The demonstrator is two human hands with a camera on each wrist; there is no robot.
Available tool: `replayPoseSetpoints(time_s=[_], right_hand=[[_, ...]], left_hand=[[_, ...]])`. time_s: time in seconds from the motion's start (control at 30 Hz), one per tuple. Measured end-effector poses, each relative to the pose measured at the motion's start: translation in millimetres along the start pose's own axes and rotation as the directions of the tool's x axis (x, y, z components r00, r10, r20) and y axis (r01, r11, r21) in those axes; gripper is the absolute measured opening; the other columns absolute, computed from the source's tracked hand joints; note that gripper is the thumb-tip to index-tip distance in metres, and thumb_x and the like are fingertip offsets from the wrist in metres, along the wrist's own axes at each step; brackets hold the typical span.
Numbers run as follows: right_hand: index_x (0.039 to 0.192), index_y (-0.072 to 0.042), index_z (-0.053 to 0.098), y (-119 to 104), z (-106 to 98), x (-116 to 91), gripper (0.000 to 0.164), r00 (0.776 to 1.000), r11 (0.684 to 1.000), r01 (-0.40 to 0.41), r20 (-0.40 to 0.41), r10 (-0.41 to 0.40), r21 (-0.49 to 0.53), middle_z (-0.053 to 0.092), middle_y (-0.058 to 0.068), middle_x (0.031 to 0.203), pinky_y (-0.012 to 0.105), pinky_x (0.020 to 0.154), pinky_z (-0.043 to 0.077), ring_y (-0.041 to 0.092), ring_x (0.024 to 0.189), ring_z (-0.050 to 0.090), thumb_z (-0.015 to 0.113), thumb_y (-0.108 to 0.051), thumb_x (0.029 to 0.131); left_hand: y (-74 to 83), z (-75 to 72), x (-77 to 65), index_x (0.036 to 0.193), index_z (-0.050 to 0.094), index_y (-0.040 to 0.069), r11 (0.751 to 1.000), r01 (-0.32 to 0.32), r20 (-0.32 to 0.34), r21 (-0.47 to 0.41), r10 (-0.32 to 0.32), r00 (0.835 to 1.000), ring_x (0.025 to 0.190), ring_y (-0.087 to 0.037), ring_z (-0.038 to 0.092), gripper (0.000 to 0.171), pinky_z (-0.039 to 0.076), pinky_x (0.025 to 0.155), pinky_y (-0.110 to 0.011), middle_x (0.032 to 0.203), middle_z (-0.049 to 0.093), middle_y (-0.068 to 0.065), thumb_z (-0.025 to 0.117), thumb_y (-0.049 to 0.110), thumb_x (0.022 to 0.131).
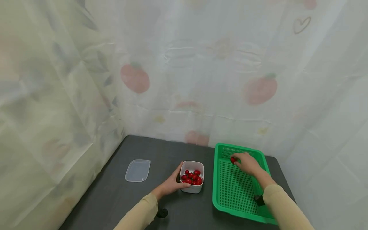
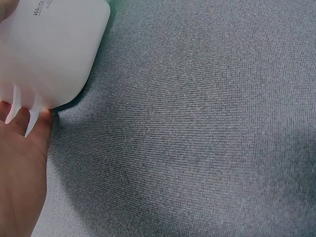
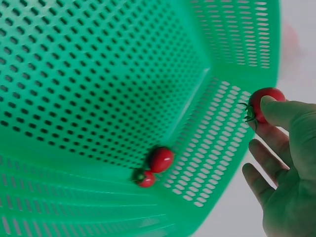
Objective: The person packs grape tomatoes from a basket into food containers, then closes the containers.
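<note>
A white square container [image 1: 192, 189] with several cherry tomatoes [image 1: 191, 175] in it stands upright on the dark table. My left hand [image 1: 172, 184] grips it from the left, thumb at the near side and fingers spread along the far one. In the left wrist view, fingertips [image 2: 44, 118] touch the container's wall. Above the far part of a green basket [image 1: 233, 188], my right hand [image 1: 248, 163] pinches a red cherry tomato [image 3: 266, 101] with a green stem between thumb and forefinger. Two more tomatoes [image 3: 161, 159] lie in a basket corner, seen in the right wrist view.
A translucent flat lid [image 1: 138, 171] lies on the table [image 1: 169, 153] left of the container. The basket takes up the table's right side. Curtains printed with fruit [image 1: 135, 78] hang behind the table and along both sides.
</note>
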State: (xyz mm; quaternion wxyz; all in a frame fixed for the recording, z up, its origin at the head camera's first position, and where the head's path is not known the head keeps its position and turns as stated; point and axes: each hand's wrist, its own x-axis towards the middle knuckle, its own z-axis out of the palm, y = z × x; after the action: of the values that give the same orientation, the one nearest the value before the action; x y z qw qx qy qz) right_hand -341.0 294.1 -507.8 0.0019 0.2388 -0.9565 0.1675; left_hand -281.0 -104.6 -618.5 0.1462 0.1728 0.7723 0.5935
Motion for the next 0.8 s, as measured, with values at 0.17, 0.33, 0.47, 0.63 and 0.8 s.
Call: replayPoseSetpoints(time_s=[0.17,0.33,0.47,0.63,0.8], right_hand=[[0.133,-0.006,0.067,-9,-7,7,0.035,0.998,0.999,0.052,-0.026,-0.052,-0.001,0.071,0.008,0.118,0.055,0.092,0.050,0.036,0.113,0.061,0.070,-0.009,0.098],[0.133,-0.008,0.067,-24,-9,13,0.036,0.996,0.996,0.083,-0.028,-0.082,0.025,0.071,0.007,0.120,0.054,0.094,0.049,0.034,0.115,0.060,0.071,-0.009,0.097],[0.133,-0.010,0.068,-36,-7,18,0.036,0.993,0.993,0.113,-0.022,-0.112,0.026,0.071,0.004,0.119,0.053,0.095,0.049,0.031,0.115,0.060,0.071,-0.010,0.097],[0.133,-0.011,0.069,-53,-4,26,0.036,0.988,0.988,0.154,-0.014,-0.153,0.029,0.072,0.001,0.115,0.051,0.097,0.049,0.029,0.114,0.060,0.072,-0.011,0.097],[0.134,-0.015,0.068,-68,-1,34,0.037,0.984,0.984,0.176,0.008,-0.176,0.021,0.071,-0.002,0.114,0.048,0.099,0.048,0.027,0.116,0.060,0.072,-0.014,0.098]], left_hand=[[-1.0,-0.2,0.4,0.166,-0.002,0.016,1.000,0.001,-0.001,0.001,-0.001,1.000,0.150,-0.039,0.021,0.111,0.032,0.114,-0.058,0.168,0.014,-0.013,0.079,0.029,0.091],[-1.7,-0.4,0.8,0.166,-0.002,0.016,1.000,0.006,-0.003,0.010,-0.006,1.000,0.150,-0.040,0.020,0.111,0.032,0.114,-0.058,0.169,0.014,-0.012,0.079,0.031,0.091],[-2.2,-0.7,1.2,0.166,-0.002,0.018,1.000,0.005,-0.004,0.012,-0.004,1.000,0.150,-0.040,0.021,0.110,0.033,0.113,-0.058,0.168,0.014,-0.013,0.079,0.030,0.091],[-2.5,-0.7,1.7,0.166,-0.003,0.018,1.000,-0.002,0.001,0.008,0.002,1.000,0.150,-0.038,0.022,0.110,0.034,0.113,-0.056,0.168,0.014,-0.013,0.078,0.029,0.092],[-1.2,-0.3,1.9,0.166,-0.003,0.018,1.000,0.001,-0.002,0.010,-0.001,1.000,0.150,-0.039,0.022,0.111,0.034,0.113,-0.057,0.168,0.014,-0.013,0.079,0.030,0.091]])
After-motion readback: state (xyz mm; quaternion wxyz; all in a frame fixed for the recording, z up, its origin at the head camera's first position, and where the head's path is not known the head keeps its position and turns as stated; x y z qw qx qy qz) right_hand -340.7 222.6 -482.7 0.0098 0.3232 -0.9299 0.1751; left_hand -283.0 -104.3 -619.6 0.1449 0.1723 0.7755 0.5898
